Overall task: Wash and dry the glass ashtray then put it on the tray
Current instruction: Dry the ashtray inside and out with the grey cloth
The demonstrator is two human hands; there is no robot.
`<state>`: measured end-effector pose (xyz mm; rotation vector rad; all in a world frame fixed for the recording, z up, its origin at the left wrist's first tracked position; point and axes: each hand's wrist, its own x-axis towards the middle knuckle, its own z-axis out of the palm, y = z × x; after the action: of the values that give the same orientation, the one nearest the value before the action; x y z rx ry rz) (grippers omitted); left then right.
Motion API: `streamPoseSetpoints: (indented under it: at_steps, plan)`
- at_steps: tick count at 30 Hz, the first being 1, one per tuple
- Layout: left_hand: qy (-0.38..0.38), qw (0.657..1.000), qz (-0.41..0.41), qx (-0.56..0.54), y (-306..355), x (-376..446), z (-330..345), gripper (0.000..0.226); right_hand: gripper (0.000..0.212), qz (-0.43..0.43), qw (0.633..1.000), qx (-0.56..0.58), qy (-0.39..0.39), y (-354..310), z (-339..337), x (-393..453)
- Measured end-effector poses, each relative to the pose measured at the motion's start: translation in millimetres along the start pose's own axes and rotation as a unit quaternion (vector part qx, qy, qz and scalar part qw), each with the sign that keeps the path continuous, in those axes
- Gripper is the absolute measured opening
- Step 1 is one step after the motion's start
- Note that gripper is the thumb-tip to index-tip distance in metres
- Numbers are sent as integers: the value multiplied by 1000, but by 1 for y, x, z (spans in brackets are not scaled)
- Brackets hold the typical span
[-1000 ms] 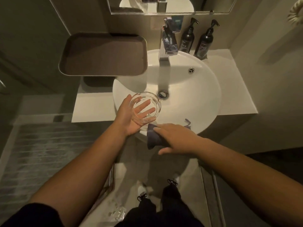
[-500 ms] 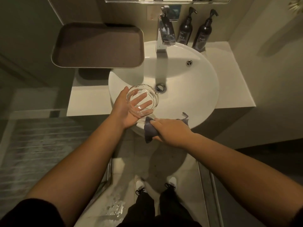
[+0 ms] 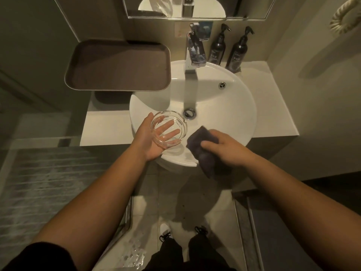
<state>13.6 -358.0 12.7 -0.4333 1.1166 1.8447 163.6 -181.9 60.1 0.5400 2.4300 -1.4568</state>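
The right hand (image 3: 224, 148) has lifted the dark cloth (image 3: 203, 151) off the basin's front edge, gripping it bunched just beside the glass ashtray (image 3: 169, 130). The ashtray lies on the flat, open-fingered left hand (image 3: 151, 141) over the sink (image 3: 234, 118). Drying looks about to start. The brown tray (image 3: 119, 65) waits at back left; the tap (image 3: 194, 53) and two pump bottles (image 3: 227, 48) stand clear of that route.

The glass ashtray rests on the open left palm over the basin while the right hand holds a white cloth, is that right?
Nearly. In the head view the cloth gripped by the right hand is dark, not white. The glass ashtray does rest on the open left hand over the basin.
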Motion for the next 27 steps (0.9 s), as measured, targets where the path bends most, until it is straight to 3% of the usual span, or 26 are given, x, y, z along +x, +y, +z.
streamPoseSetpoints:
  at_steps: [4, 8, 12, 15, 17, 18, 21, 27]
  plan:
    - [-5, 1000, -6, -12, -1, 0, 1, 50, 22, 119, 970, 195, 82, -6, -11, 1]
    - [-5, 1000, -9, -15, 0, 0, 0, 49, 23, 132, 961, 187, 155, -18, -16, 11]
    - [-8, 1000, -16, -3, 1, 3, 0, 49, 20, -17, 972, -35, 231, -38, -11, 25]
    - [-27, 999, -17, -4, 1, 8, 1, 55, 19, -164, 925, -235, 249, -51, 2, 43]
    - [-39, 999, -7, 8, 1, 11, 4, 58, 12, -218, 880, -364, 212, -47, 10, 56]
    - [-39, 999, 1, 15, 2, 13, 7, 58, 23, -233, 860, -414, 187, -42, 13, 60]
    - [-21, 999, 30, 14, 8, 21, 13, 56, 51, -260, 846, -450, 122, -28, 5, 73]
    - [-4, 999, 43, -6, 22, 34, 35, 57, 57, -310, 796, -518, 50, -24, -29, 100]
